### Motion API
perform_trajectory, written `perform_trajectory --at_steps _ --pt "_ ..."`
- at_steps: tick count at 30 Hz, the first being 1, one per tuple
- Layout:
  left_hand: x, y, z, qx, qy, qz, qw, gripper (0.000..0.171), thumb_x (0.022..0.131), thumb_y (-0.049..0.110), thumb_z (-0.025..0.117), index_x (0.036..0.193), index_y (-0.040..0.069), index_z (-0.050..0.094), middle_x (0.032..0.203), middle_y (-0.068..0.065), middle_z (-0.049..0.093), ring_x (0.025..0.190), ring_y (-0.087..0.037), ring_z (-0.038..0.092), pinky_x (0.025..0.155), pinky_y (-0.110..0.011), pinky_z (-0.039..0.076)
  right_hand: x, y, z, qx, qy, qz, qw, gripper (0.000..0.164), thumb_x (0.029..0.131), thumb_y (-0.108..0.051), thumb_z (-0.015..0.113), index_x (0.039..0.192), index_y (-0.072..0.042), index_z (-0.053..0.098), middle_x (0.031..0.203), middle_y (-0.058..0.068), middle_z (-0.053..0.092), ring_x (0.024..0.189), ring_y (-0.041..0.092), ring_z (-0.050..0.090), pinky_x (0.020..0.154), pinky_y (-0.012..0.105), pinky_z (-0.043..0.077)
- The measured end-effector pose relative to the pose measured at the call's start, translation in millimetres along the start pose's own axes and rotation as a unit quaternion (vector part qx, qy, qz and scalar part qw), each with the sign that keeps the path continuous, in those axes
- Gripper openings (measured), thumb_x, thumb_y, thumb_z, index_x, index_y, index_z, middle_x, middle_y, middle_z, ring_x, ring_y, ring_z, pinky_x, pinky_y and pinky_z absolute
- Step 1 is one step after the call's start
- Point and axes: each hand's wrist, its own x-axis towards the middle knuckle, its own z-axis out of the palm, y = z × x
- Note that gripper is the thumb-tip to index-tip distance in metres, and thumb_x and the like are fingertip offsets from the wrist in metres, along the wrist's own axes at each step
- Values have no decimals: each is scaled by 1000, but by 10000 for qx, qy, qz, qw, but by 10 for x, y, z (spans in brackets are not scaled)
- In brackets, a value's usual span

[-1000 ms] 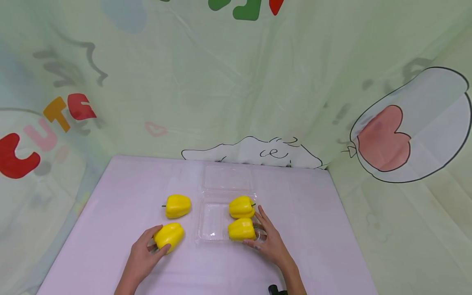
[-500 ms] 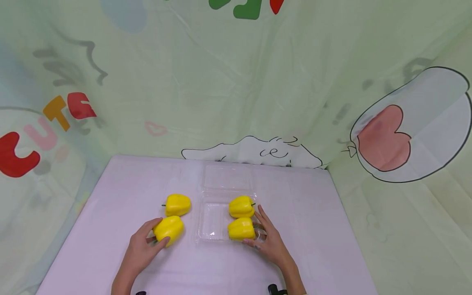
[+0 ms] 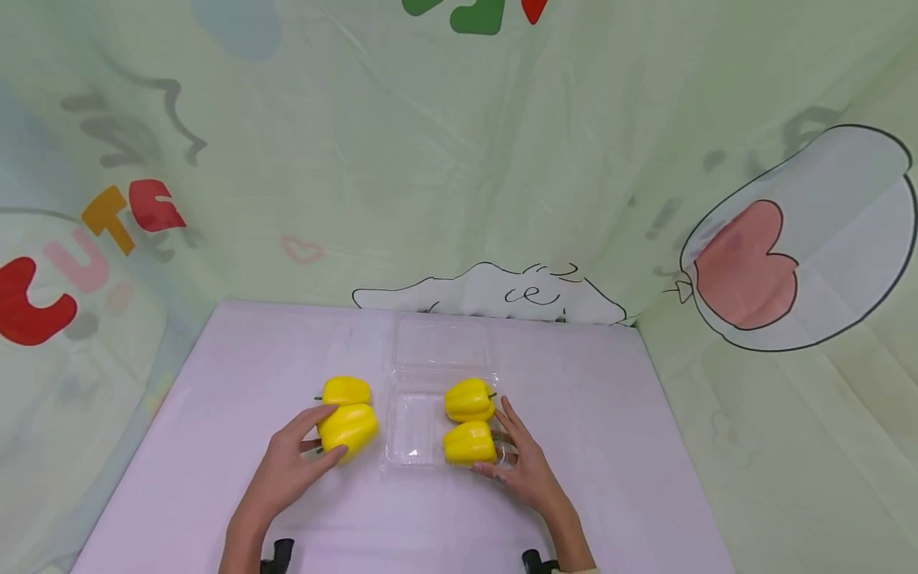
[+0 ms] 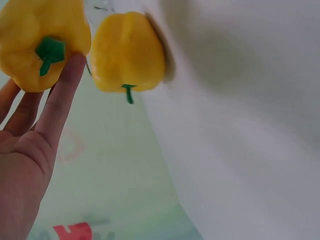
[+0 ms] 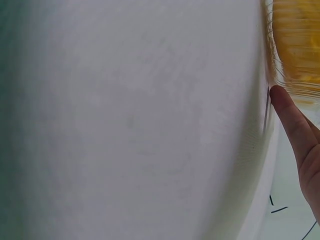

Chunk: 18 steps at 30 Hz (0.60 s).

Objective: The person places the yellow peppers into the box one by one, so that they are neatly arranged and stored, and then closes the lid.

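My left hand point(image 3: 292, 464) holds a yellow bell pepper point(image 3: 349, 430) between thumb and fingers; its green stem faces the left wrist view. In that view the held pepper point(image 4: 45, 30) appears raised off the table. Just behind it lies another yellow bell pepper point(image 3: 346, 388), stem to the left. A clear plastic clamshell box point(image 3: 416, 434) stands open to the right, with two yellow bell peppers point(image 3: 469, 442) in its right half. Against the box's right side rests my right hand point(image 3: 532, 472), fingers spread; one straight finger point(image 5: 295, 122) touches the clear wall in the right wrist view.
The box's clear lid point(image 3: 441, 343) lies folded back toward the rear wall. A pale lilac cloth covers the table point(image 3: 595, 430). Printed fabric walls point(image 3: 445, 175) enclose the back and sides. Black camera parts point(image 3: 280, 556) show near both wrists.
My left hand has lifted its bell pepper and moved it away from me and then rightward, toward the box. My right hand has stayed at the box's side.
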Motion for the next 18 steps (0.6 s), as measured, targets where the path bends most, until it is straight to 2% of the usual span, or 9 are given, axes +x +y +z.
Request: perform_trajectory --at_steps 11,18 --pt "193 217 110 -237 -604 574 9962 66 88 19 87 148 15 61 150 -4 63 130 -27 65 101 -41 64 3 0 2 71 4 -28 10000 108 77 -41 95 166 -30 35 179 -6 19 140 34 61 107 45 61" --pt "295 268 282 -323 -1056 605 9920 65 89 27 86 148 21 61 151 1 62 132 -23 64 103 -40 64 1 -13 1 89 6 61 9999 106 77 -41 94 166 -30 37 179 -6 19 140 34 61 107 46 61"
